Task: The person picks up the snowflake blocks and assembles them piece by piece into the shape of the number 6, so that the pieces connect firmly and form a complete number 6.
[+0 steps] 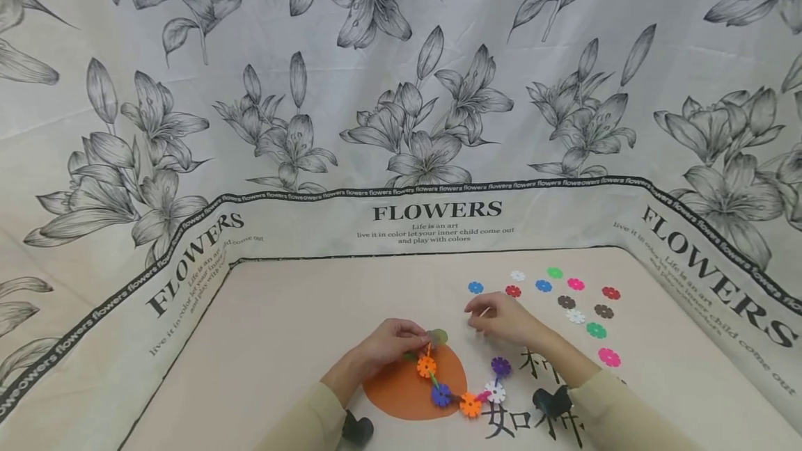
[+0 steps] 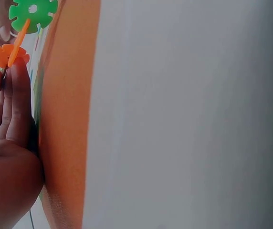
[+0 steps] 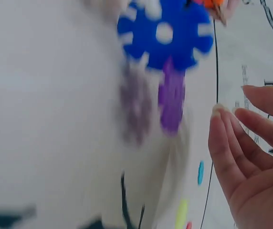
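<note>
Largest around me is the white cloth wall (image 1: 426,110), which carries grey drawings of lilies and, near its bottom, the word FLOWERS on each side that I can see. Inside it lies the pale tabletop (image 1: 282,305). On this surface is printed an orange round fruit (image 1: 391,395), just below my left hand (image 1: 390,341), and the black characters (image 1: 507,421) are at its right side. My light sleeves (image 1: 308,416) come in from the near edge.

The chain of flower discs (image 1: 470,405) makes a curve from my left fingertips, down across the orange fruit and beyond its edge, then up again to a purple disc (image 1: 500,367), which is the far end that I see. Along it come orange, green, blue, a dark piece, orange again, pink and white, some flat to the eye and some on edge. I cannot tell which of them touch the table.

My left thumb and fingertips pinch the upper end of this chain; the wrist view shows a thin dark edge between them, with an orange disc (image 2: 10,56) and a green disc (image 2: 34,14) just beyond. My right hand (image 1: 504,317) is above the table, apart from the chain, its fingers loosely bent and holding nothing.

Smallest are the loose discs (image 1: 596,330), scattered beyond and to the right of my right hand: blue, white, red, green, pink and brown, lying separately.
</note>
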Demonstrator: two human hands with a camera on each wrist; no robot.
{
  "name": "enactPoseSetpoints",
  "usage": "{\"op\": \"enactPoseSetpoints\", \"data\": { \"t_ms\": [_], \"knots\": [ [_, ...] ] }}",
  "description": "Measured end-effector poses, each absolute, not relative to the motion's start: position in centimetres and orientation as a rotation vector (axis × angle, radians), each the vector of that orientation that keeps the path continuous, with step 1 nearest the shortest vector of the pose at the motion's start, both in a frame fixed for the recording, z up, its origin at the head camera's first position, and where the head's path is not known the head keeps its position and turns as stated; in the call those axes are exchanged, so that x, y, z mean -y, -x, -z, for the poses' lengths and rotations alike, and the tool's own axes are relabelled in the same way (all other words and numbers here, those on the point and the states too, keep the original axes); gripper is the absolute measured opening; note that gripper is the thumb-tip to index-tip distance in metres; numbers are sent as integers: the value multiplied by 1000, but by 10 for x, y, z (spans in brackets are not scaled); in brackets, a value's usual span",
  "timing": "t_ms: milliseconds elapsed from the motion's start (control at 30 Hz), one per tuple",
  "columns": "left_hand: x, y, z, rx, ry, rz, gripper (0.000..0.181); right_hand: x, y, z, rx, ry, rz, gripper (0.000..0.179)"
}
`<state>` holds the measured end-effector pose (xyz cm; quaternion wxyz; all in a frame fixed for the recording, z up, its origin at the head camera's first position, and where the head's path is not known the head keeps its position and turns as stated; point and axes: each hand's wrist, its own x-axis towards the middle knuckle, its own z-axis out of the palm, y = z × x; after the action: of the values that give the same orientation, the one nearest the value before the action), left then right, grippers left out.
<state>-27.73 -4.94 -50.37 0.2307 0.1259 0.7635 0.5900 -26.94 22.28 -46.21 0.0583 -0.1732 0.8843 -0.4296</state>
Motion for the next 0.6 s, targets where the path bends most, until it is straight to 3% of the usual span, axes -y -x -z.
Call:
{"op": "enactPoseSetpoints", "data": {
  "t_ms": [367, 600],
  "knots": [
    [50, 277, 503, -2096, -360, -1630, 16, -290, 304, 471, -3027, 106, 1035, 37],
    [49, 277, 504, -2094, -353, -1627, 16, -311, 319, 481, -2981, -2, 1048, 44]
  ]
}}
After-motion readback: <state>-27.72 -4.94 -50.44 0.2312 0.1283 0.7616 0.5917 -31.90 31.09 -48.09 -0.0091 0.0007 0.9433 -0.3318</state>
